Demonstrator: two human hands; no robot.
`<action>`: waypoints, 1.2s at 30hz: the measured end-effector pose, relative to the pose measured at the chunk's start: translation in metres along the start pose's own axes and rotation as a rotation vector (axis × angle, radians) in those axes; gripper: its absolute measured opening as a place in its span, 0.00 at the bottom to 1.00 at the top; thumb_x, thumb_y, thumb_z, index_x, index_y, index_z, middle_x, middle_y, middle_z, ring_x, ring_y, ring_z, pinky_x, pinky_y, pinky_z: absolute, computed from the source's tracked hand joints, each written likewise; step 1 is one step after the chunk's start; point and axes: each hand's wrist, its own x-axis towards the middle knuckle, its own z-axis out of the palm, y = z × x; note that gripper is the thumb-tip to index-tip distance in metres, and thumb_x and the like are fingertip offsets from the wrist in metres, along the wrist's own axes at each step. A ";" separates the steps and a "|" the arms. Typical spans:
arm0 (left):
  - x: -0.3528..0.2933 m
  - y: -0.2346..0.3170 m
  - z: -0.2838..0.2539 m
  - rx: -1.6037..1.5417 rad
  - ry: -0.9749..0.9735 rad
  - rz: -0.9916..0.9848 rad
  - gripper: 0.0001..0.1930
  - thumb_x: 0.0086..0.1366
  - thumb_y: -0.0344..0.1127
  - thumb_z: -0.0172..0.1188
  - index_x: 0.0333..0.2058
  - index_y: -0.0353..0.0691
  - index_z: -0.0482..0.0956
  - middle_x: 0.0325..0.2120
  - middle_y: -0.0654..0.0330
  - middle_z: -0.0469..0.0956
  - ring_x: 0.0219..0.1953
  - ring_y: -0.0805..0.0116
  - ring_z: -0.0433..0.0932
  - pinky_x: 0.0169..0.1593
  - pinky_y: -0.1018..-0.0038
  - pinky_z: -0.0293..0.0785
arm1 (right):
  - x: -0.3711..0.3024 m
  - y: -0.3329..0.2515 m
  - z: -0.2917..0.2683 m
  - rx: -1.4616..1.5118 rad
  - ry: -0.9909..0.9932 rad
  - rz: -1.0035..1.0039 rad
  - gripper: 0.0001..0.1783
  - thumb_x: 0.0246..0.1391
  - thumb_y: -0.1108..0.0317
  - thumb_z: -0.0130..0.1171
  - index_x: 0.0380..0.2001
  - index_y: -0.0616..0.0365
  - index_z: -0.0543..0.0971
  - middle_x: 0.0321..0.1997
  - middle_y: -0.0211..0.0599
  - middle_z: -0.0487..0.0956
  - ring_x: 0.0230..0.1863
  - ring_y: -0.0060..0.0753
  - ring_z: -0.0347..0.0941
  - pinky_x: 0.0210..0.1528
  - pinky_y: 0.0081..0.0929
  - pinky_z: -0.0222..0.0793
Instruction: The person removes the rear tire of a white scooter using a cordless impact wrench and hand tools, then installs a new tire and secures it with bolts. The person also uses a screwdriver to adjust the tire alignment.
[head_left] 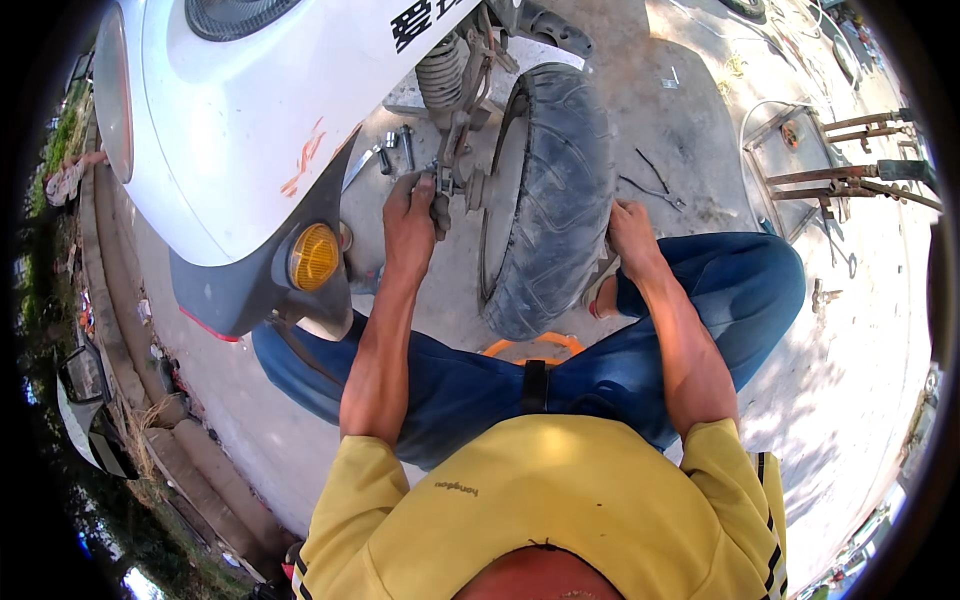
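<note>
A worn black tyre (556,190) on a wheel stands upright between my knees, beneath the rear of a white scooter (240,110). To the left of the wheel, my left hand (412,212) is closed at the metal bracket (446,180) below the shock absorber (440,78). Whatever its fingers grip is hidden from view. My right hand (632,236) has curled fingers against the right side of the tyre. The tyre's edge partly covers them, so I cannot make out what is in them.
Wrenches (398,148) lie on the concrete left of the shock absorber. Pliers (655,190) rest right of the tyre. A metal frame (790,160) with rusty bars stands farther right. An orange ring-shaped thing (535,347) shows between my legs. The scooter's amber lamp (314,257) juts near my left forearm.
</note>
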 end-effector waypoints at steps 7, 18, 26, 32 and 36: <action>0.001 -0.008 -0.006 -0.019 -0.034 -0.006 0.14 0.77 0.38 0.51 0.45 0.31 0.75 0.23 0.61 0.76 0.21 0.74 0.75 0.23 0.74 0.69 | 0.002 -0.001 0.003 -0.034 -0.011 -0.042 0.27 0.65 0.53 0.56 0.25 0.70 0.80 0.21 0.24 0.71 0.24 0.18 0.59 0.27 0.29 0.55; 0.016 -0.050 -0.004 -0.040 -0.122 -0.084 0.12 0.77 0.39 0.53 0.45 0.34 0.74 0.29 0.60 0.78 0.25 0.72 0.77 0.26 0.74 0.72 | 0.021 0.016 -0.005 -0.262 0.074 -0.136 0.27 0.63 0.51 0.57 0.28 0.71 0.79 0.19 0.35 0.71 0.25 0.24 0.65 0.30 0.33 0.63; 0.060 -0.108 0.015 -0.055 -0.244 -0.157 0.11 0.77 0.35 0.52 0.43 0.31 0.74 0.28 0.57 0.78 0.25 0.69 0.80 0.29 0.71 0.77 | 0.055 0.041 -0.010 -0.425 0.099 -0.016 0.25 0.65 0.52 0.56 0.26 0.66 0.80 0.18 0.30 0.71 0.20 0.23 0.63 0.25 0.30 0.58; 0.097 -0.134 0.023 -0.111 -0.331 -0.201 0.11 0.77 0.36 0.53 0.45 0.32 0.75 0.32 0.57 0.80 0.31 0.67 0.82 0.35 0.70 0.79 | 0.103 0.081 -0.016 -0.271 -0.011 0.050 0.27 0.65 0.51 0.56 0.29 0.69 0.82 0.22 0.42 0.80 0.26 0.39 0.76 0.29 0.39 0.67; 0.111 -0.130 0.026 0.113 -0.401 -0.157 0.13 0.75 0.36 0.57 0.51 0.33 0.75 0.36 0.57 0.81 0.37 0.68 0.82 0.38 0.69 0.81 | 0.137 0.124 -0.011 0.119 0.036 0.130 0.21 0.67 0.57 0.55 0.34 0.69 0.83 0.24 0.38 0.83 0.26 0.38 0.77 0.26 0.35 0.69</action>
